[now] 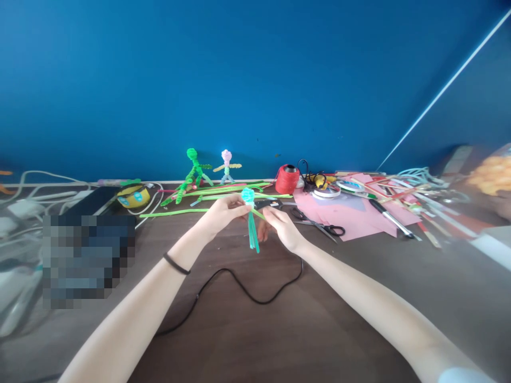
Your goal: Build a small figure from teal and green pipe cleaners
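A small pipe cleaner figure (pixel 253 229) hangs between my hands, with a coiled turquoise head and straight teal strands pointing down. My left hand (pixel 228 211) pinches it just below the head. A light green pipe cleaner (pixel 257 214) crosses the figure there. My right hand (pixel 281 226) is closed on the right end of this green piece. To the left, a long green pipe cleaner (pixel 171 213) runs up to my left hand; whether it is the same piece is hidden. Behind stand two finished-looking figures, one green (pixel 195 167) and one pink-headed (pixel 227 159).
Scissors (pixel 325 227), pink paper (pixel 359 218), a red thread spool (pixel 287 180) and a marker (pixel 389 218) lie right of my hands. A black cable (pixel 243 290) snakes across the table in front. At left are a yellow round case (pixel 133 197) and white cables (pixel 48 183).
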`<state>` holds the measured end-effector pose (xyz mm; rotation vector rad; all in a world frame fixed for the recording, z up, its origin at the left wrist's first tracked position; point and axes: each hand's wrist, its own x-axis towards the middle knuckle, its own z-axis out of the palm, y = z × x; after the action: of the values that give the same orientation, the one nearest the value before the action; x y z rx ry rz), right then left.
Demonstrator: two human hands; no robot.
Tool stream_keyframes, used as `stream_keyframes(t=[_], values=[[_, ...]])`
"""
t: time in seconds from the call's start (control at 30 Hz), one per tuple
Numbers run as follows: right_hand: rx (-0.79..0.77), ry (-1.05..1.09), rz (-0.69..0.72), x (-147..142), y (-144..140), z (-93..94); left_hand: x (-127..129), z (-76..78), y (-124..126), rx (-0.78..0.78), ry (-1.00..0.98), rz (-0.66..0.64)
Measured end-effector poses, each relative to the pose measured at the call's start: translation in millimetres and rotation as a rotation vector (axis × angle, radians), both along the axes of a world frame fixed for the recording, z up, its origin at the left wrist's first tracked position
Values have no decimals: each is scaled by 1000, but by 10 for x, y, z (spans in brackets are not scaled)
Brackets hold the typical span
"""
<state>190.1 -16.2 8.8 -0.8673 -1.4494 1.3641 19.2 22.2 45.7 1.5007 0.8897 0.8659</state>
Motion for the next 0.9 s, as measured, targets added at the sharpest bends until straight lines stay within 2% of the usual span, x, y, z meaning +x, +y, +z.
stream_keyframes(t=[0.1,0.27,0.4,0.53,0.7,0.9], values=[[35,-64,4,-29,-8,-57,-9,-80,15,-76,-92,-24],[32,-198,9,-101,-2,-167,25,-374,21,-316,-329,-126],[37,-204,22,-106,27,-196,24,-514,38,-393,-472,-160],[10,-164,34,-84,53,-197,5,-534,62,-375,-491,-224],[1,-130,27,-93,66,-203,19,-550,49,-294,-495,-225],[-4,-113,10,-108,85,-224,71,-531,-31,-216,-452,-285]])
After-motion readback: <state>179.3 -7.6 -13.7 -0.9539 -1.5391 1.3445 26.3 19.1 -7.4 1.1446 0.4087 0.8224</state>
